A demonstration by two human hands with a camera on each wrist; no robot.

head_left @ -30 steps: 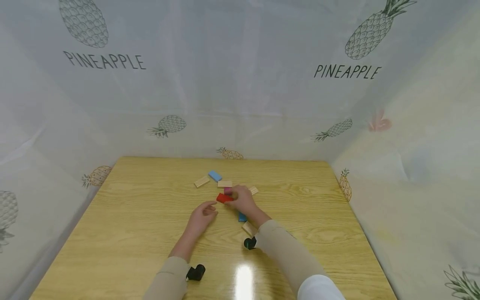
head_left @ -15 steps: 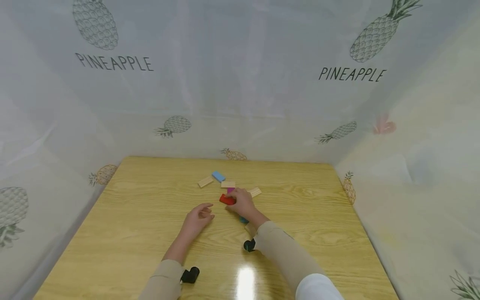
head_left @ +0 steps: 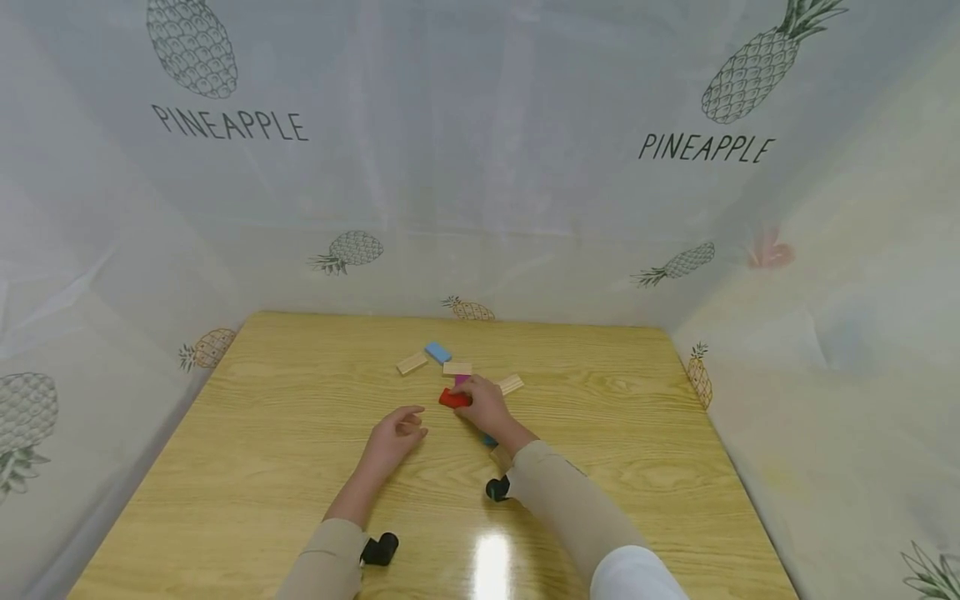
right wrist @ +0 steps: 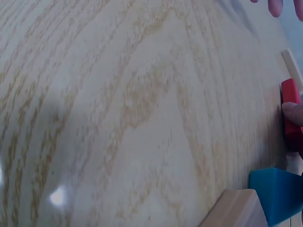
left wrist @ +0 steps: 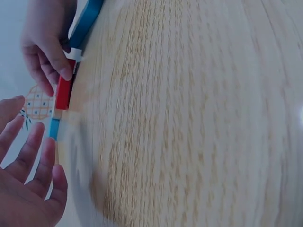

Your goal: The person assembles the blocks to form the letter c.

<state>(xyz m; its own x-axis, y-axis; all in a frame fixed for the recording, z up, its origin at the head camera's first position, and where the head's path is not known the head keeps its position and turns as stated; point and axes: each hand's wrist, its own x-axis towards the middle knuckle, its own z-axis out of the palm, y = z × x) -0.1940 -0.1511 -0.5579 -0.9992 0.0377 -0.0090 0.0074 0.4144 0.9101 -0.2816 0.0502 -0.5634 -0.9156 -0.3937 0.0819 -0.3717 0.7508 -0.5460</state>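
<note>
Across the hanging cloth (head_left: pixel 480 175) behind the table (head_left: pixel 285 467), the word "PINEAPPLE" reads twice in thin dark capitals, at upper left and upper right, each beneath a line-drawn pineapple (smaller pineapples, some in orange outline, dot the cloth lower down). On the wood-grain table, the right hand (head_left: pixel 486 406) pinches a red block (head_left: pixel 452 399), its thumb against the near face; the block sits just on the near side of a magenta block (head_left: pixel 462 380), and whether it touches the table is hard to tell. The left hand (head_left: pixel 393 436) holds nothing, its fingers apart and slightly bent, near the red block's left end. Beyond lie a pale wooden block (head_left: pixel 457 368), a light blue block (head_left: pixel 438 353) and another plain block (head_left: pixel 412 363); a striped-looking block (head_left: pixel 512 384) lies right of the right hand. Nearer the person, a darker blue block (right wrist: pixel 273 193) stands beside a tan block (right wrist: pixel 237 211), both partly hidden by the right arm in the head view.
</note>
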